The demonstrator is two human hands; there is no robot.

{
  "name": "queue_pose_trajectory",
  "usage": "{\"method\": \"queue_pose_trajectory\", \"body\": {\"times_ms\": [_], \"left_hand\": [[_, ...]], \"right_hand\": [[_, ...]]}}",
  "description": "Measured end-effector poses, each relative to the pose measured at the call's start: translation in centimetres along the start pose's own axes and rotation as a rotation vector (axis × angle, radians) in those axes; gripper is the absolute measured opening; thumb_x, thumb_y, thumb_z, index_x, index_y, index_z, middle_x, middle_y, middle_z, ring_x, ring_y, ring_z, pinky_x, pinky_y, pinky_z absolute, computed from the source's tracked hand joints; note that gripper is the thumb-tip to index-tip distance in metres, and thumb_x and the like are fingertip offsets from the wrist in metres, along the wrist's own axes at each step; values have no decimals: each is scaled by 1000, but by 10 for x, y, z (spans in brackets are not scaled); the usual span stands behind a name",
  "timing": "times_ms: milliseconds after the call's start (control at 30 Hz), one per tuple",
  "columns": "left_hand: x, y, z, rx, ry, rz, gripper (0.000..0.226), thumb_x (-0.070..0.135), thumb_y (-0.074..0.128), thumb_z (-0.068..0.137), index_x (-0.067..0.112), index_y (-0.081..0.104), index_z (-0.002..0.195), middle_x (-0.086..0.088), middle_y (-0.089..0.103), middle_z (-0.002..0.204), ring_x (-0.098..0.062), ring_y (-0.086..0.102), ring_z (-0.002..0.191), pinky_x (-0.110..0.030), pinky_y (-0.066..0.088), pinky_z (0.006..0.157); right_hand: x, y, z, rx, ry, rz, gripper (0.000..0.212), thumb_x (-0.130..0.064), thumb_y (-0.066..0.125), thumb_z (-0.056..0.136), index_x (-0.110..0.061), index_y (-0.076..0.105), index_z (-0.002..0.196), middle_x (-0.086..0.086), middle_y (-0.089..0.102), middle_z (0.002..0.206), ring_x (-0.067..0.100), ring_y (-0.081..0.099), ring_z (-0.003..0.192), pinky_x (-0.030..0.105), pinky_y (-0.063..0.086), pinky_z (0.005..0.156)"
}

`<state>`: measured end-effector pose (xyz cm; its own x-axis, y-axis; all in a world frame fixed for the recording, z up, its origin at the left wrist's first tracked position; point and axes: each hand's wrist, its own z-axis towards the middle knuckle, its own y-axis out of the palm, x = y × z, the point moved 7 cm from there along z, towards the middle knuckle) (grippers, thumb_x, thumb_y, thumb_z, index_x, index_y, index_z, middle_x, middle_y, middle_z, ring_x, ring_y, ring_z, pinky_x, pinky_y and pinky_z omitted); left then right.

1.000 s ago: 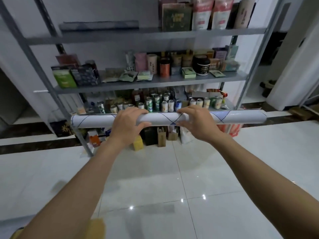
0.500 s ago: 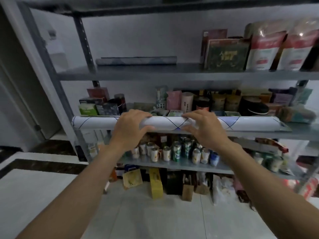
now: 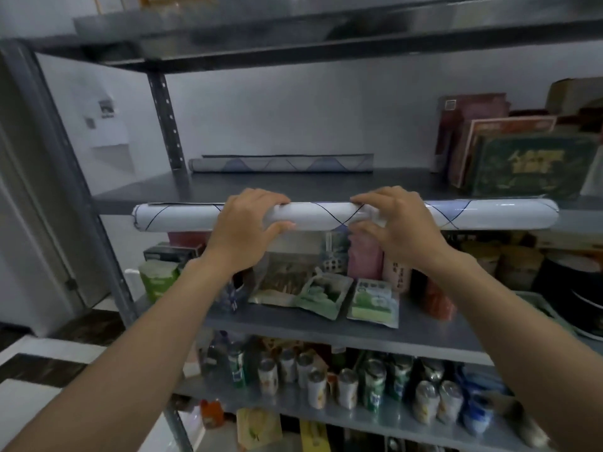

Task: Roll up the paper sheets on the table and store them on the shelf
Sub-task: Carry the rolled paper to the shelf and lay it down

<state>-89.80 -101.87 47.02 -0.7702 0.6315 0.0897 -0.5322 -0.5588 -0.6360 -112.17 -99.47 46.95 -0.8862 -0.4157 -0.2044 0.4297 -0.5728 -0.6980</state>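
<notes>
Both hands, left (image 3: pixel 243 230) and right (image 3: pixel 396 228), grip the paper roll (image 3: pixel 321 215) level at the shelf (image 3: pixel 248 187) edge; another roll (image 3: pixel 280 164) lies behind.

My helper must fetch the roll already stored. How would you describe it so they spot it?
Find the grey metal shelf with boxes at its right end. At its back, beside the perforated upright, lies a paper roll with blue diamond lines. Unlike the matching held roll at the front, nobody touches it.
</notes>
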Motion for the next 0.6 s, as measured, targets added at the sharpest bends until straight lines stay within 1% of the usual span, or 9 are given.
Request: {"method": "queue_pose_trajectory", "body": {"times_ms": [100,167,200,233,300,333,433,533,600], "left_hand": [[-51,15,34,-2,16,-25,40,46,65,80,18,65,109,2,67,108,-22,57,102,-41,42,89],[-84,25,58,-33,42,-35,41,45,66,83,19,64,114,1,65,113,-22,56,106,-43,43,92],[-101,30,70,-54,43,-41,43,45,66,84,20,62,118,1,64,116,-22,55,109,-43,44,93],[-118,36,81,-77,30,-51,44,46,65,84,22,61,121,2,62,119,-21,54,111,-41,44,94],[-153,49,104,-129,6,-84,43,48,64,85,26,59,122,7,59,120,-15,50,112,-34,42,94],[-167,56,113,-149,13,-97,41,47,64,85,26,60,120,9,59,119,-13,50,110,-32,41,92],[-204,75,137,-166,63,-130,37,44,67,84,22,63,114,8,63,114,-14,54,105,-36,44,89],[-241,98,158,-215,33,-132,36,43,70,81,24,64,112,8,65,111,-15,57,101,-35,47,87],[-263,113,172,-253,22,-110,35,44,69,81,25,63,110,8,65,109,-16,58,99,-34,47,83]], "right_hand": [[2,29,47,-1,30,-15,42,-40,72,80,-23,66,118,2,65,115,24,53,109,43,38,95],[3,51,79,-1,52,-37,44,-41,71,81,-24,64,121,3,65,116,25,54,112,44,39,96],[4,62,94,-2,65,-34,46,-41,72,81,-23,63,122,4,65,116,25,54,112,42,40,96],[5,72,109,-10,80,-29,47,-40,72,81,-22,63,123,5,65,116,26,55,113,38,41,96],[8,92,138,-34,102,-39,46,-38,73,81,-21,63,123,6,65,117,27,56,111,28,39,89],[9,103,151,-45,102,-48,44,-36,73,82,-21,63,122,6,65,115,29,57,109,28,38,85],[16,135,190,-97,72,-83,38,-35,72,82,-18,65,116,8,67,109,32,58,101,34,43,82],[27,167,228,-166,85,-96,41,-40,69,82,-23,63,119,2,65,116,26,57,108,36,44,90],[33,186,250,-208,98,-99,44,-41,68,83,-23,62,122,3,64,121,25,56,111,36,43,94]]}}
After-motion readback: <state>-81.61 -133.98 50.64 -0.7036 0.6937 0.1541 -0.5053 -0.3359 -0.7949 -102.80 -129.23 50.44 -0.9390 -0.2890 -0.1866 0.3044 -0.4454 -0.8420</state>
